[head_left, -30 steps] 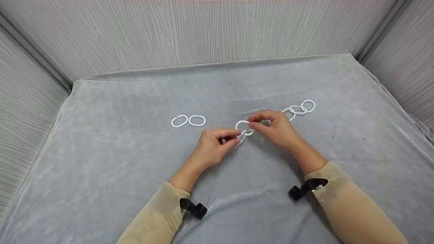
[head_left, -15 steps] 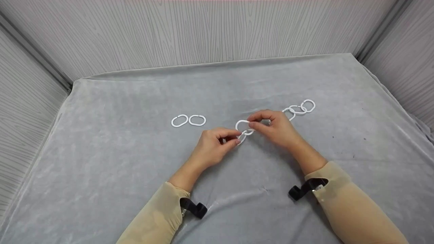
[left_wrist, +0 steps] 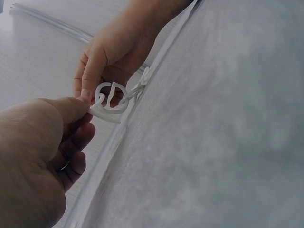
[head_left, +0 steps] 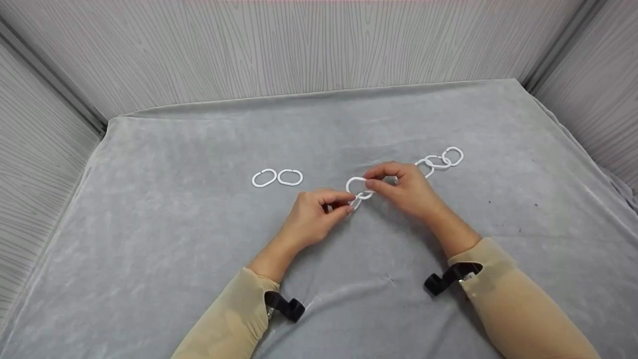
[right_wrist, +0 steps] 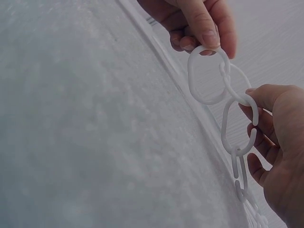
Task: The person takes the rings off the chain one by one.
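At the centre of the head view, my left hand [head_left: 316, 212] pinches a white C-shaped plastic link [right_wrist: 191, 78] between thumb and fingers. This is the end of a chain, with its ring hooked through the neighbouring link [head_left: 348, 185]. That second link is pinched by the thumb and index finger of my right hand [head_left: 403, 189]. Below it in the right wrist view hangs a third link [right_wrist: 224, 123], its gap facing the right hand's fingers. More chain links [head_left: 431, 165] trail onto the cloth beyond the right hand, which hides part of the chain.
Two loose white links, a left one [head_left: 258, 186] and a right one [head_left: 301, 177], lie side by side on the grey cloth [head_left: 174, 224], left of the hands. Wood-grain panels [head_left: 309, 50] stand behind and at both sides. Each wrist carries a black camera mount [head_left: 286, 305].
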Demonstrator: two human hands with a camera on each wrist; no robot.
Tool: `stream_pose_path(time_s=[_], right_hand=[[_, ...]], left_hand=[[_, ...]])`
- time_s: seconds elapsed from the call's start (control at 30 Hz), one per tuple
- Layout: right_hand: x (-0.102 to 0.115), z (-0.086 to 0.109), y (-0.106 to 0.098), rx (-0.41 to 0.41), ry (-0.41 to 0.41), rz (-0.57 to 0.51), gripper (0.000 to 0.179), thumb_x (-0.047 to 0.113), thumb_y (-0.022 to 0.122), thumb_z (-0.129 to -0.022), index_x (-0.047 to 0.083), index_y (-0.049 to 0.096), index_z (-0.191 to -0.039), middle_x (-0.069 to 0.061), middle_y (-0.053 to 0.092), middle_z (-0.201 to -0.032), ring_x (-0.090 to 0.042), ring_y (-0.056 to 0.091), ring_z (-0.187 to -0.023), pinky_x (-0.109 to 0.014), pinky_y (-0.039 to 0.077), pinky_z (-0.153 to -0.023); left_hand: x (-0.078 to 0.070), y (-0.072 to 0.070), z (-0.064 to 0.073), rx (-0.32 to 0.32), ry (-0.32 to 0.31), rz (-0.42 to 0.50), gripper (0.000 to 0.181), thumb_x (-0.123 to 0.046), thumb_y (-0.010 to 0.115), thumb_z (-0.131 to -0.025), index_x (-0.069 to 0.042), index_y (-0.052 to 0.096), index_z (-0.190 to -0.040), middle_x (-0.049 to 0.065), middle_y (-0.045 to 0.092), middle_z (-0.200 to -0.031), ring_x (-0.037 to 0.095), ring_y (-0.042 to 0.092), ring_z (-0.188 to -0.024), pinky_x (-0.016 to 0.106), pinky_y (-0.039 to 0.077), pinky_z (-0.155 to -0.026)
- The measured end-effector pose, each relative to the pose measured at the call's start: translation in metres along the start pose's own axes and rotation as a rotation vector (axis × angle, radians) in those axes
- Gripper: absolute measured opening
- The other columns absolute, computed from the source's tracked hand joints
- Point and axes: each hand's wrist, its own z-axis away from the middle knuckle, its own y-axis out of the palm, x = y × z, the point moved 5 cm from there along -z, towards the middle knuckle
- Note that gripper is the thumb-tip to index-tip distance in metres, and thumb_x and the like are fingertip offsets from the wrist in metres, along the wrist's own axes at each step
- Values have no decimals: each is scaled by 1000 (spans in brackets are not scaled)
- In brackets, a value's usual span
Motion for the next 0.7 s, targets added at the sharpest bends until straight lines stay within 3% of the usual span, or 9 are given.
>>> stream_pose_path(time_s=[0.3, 0.7], right_hand=[[0, 1, 0, -12, 29, 15, 11, 8, 80, -94, 4, 82, -104, -6, 79, -102, -17, 68, -101, -41, 50, -95], [0, 1, 0, -7, 27, 9, 10, 7, 81, -94, 5, 82, -104, -4, 79, -101, -16, 69, -102, -46, 50, -96]], left_hand=[[-2, 1, 0, 7, 44, -58, 17, -9, 83, -92, -5, 83, -109, 3, 78, -96, 13, 63, -75, 25, 50, -69], [-2, 1, 0, 14, 51, -49, 16, -7, 82, -92, -4, 84, -108, 3, 79, -99, 12, 64, -76, 25, 50, -69]])
